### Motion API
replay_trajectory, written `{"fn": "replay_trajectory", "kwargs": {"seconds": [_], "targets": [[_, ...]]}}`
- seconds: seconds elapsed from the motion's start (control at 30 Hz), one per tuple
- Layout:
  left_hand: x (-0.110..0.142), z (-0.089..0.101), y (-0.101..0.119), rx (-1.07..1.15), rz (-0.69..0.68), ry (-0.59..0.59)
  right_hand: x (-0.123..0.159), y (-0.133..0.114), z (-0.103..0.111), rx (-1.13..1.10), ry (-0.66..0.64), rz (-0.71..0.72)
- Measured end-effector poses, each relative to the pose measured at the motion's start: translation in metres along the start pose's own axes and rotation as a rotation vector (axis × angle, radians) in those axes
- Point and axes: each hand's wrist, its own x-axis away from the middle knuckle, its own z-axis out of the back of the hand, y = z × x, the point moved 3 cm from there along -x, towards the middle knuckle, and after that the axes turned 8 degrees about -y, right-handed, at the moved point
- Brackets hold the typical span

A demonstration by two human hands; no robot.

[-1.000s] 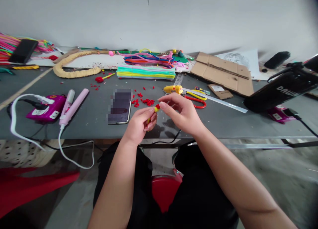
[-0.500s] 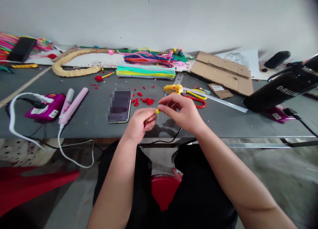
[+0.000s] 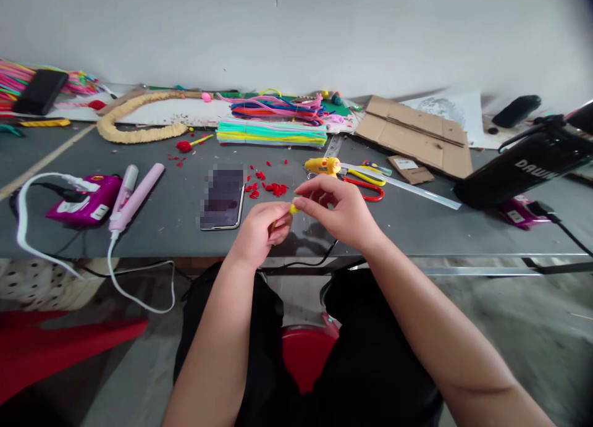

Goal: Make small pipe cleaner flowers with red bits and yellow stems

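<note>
Between my two hands, above the table's front part, is a small fuzzy yellow piece [image 3: 293, 209], perhaps the end of a pipe-cleaner stem. My left hand [image 3: 262, 229] is closed round it, and a bit of yellow shows below the thumb. My right hand [image 3: 340, 209] pinches its top with thumb and forefinger; the other fingers are bent. Just beyond the hands lie several small red fuzzy pieces [image 3: 277, 189]. Farther back left rests a red fuzzy flower [image 3: 184, 146] on a yellow stem. Most of the yellow piece is hidden by my fingers.
A phone [image 3: 223, 198] lies left of my hands, near a pink hair straightener [image 3: 134, 198] and a purple power socket [image 3: 86, 201]. Behind are pipe-cleaner bundles [image 3: 271, 133]. On the right: a glue gun [image 3: 323, 165], red-handled scissors [image 3: 373, 192], cardboard [image 3: 417, 133] and a black bottle [image 3: 519, 167].
Almost nothing differs. Both hands stay at the same spot with the yellow piece, my right fingers shifting only very slightly.
</note>
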Motion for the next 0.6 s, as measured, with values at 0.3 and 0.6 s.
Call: {"fn": "replay_trajectory", "kwargs": {"seconds": [0.3,0.6], "targets": [[0.001,0.003,-0.001,0.006,0.02,-0.025,-0.003,0.006,0.0,-0.044,-0.033,-0.041],[0.012,0.022,0.019,0.172,-0.189,0.17,-0.016,0.023,-0.005,0.026,-0.037,-0.093]]}}
